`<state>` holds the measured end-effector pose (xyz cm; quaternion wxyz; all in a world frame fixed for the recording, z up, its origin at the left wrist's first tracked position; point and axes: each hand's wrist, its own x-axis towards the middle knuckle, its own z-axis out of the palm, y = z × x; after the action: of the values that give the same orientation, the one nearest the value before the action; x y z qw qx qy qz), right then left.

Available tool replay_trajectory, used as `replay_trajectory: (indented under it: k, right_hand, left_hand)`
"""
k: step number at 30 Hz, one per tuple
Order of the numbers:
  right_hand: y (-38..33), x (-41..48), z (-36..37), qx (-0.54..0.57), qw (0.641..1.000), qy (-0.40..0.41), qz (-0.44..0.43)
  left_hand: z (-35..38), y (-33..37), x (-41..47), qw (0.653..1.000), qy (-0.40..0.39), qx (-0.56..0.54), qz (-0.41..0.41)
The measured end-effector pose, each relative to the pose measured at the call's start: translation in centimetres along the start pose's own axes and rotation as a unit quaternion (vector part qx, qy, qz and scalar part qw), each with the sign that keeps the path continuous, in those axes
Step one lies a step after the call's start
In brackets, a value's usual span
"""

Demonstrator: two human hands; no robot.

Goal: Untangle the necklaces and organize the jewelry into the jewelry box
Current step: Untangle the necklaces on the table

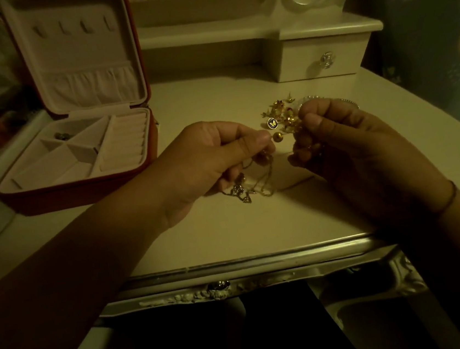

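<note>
Both left fingers (258,140) and right fingers (316,122) pinch necklaces (265,191).

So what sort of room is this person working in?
Probably a bedroom dressing corner: an ornate cream vanity table with a small knobbed drawer, an open jewelry box on it, and tangled necklaces beside loose gold jewelry.

One wide-angle camera sits at the person's head and faces forward and down onto the worktop (224,232). It is close, just above the worktop's near edge.
</note>
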<state>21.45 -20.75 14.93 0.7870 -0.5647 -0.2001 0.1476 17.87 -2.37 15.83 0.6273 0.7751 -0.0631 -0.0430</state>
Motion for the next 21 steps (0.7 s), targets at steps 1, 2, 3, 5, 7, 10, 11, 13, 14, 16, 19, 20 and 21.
replay_trajectory:
  k: [1, 2, 3, 5, 7, 10, 11, 13, 14, 16, 19, 20, 21]
  right_hand:
    - [0.06, 0.00, -0.09, 0.011, 1.000, -0.008, 0.003]
    - [0.14, 0.00, -0.19, 0.021, 1.000, -0.015, 0.005]
    - [0.15, -0.03, -0.25, 0.031, 0.999, -0.018, 0.008]
    - [0.05, -0.18, -0.36, 0.054, 0.998, -0.014, 0.018]
    - [0.00, -0.29, -0.46, 0.078, 0.997, -0.021, 0.018]
    - [0.18, -0.27, -0.83, 0.100, 0.994, -0.049, 0.021]
    - [0.23, -0.27, -0.92, 0.096, 0.993, -0.061, 0.024]
    - [0.33, -0.31, -0.97, 0.066, 0.995, -0.077, 0.024]
    - [0.34, -0.35, -0.93, 0.052, 0.995, -0.077, 0.023]
    - [0.31, -0.42, -0.74, 0.048, 0.996, -0.068, 0.026]
    - [0.24, -0.44, -0.69, 0.061, 0.996, -0.054, 0.026]
    - [0.16, -0.47, -0.66, 0.065, 0.996, -0.049, 0.027]
    - [0.09, -0.51, -0.64, 0.071, 0.996, -0.046, 0.028]
  left_hand:
    - [-0.01, -0.07, 0.05, 1.000, 0.002, 0.002, 0.004]
    - [-0.05, -0.14, 0.11, 1.000, 0.005, 0.003, 0.007]
    - [-0.11, -0.26, 0.18, 1.000, 0.009, 0.003, 0.009]
    - [-0.18, -0.48, 0.28, 1.000, 0.011, 0.004, 0.015]
    - [-0.12, -0.54, 0.31, 1.000, 0.003, -0.001, 0.020]
    - [0.00, -0.42, 0.21, 0.999, 0.004, -0.020, 0.026]
    - [-0.03, -0.37, 0.20, 0.999, 0.009, -0.015, 0.029]
    - [-0.18, -0.39, 0.16, 0.999, 0.015, -0.015, 0.040]
    - [-0.31, -0.43, 0.17, 0.999, 0.016, -0.023, 0.042]
    - [-0.57, -0.54, 0.27, 0.998, 0.013, -0.051, 0.045]
    - [-0.76, -0.77, 0.56, 0.992, -0.013, -0.123, 0.035]
    - [-0.75, -0.81, 0.58, 0.987, -0.030, -0.158, 0.025]
    - [-0.63, -0.72, 0.54, 0.982, -0.052, -0.182, 0.016]
